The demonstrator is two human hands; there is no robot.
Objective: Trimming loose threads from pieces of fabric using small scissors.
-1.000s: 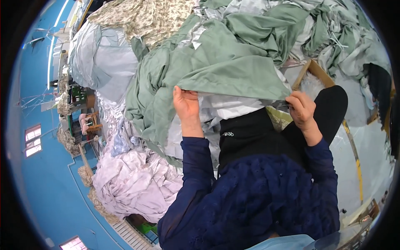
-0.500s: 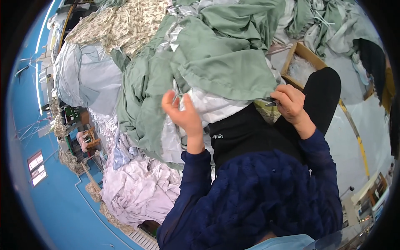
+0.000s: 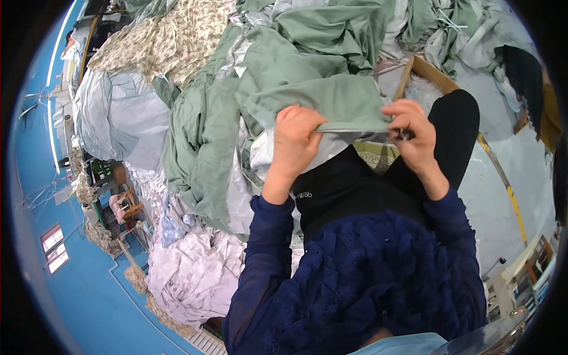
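Just beyond the black-clad lap (image 3: 340, 192), the green cloth (image 3: 319, 97) lies spread, its bulk heaped farther from the lap and its near edge turned toward it. That edge is the long line that matters: it runs left to right, nearly straight, across the far side of the lap. The left hand (image 3: 296, 136) is at one end and the right hand (image 3: 414, 127) at the other, so both are equally near, with the cloth lying between them and beyond.

The left hand, beyond the left part of the lap, is closed, thumb and fingers pinching the edge. The right hand, near the raised right knee, has its fingers bent and appears to pinch the edge's right end, though blur softens the fingertips. A small dark object (image 3: 404, 135) sits in its curled fingers, too blurred to name.

White cloth (image 3: 334, 148) shows between the edge and the lap. A cardboard box (image 3: 438, 77) stands beyond the right knee, and a pale pink heap (image 3: 195, 278) lies left of the lap.
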